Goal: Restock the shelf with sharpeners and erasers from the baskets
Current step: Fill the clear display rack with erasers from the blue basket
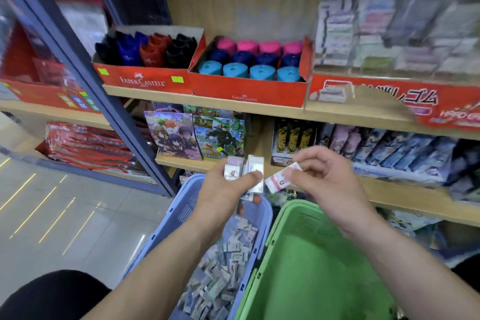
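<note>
Centre frame, above the blue basket (181,205) heaped with loose erasers (223,275), your left hand (220,189) grips a small stack of wrapped erasers (249,171) under the thumb. Your right hand (330,179) pinches a single eraser (279,180) by one end, both hands below the shelf (285,112) where the red eraser box (441,112) sits at upper right. The pieces are little white blocks in pale printed sleeves, blurred here. They look light and firm but probably slick in their wrapping, so you would do best to pinch each across its flat faces, not its ends.
</note>
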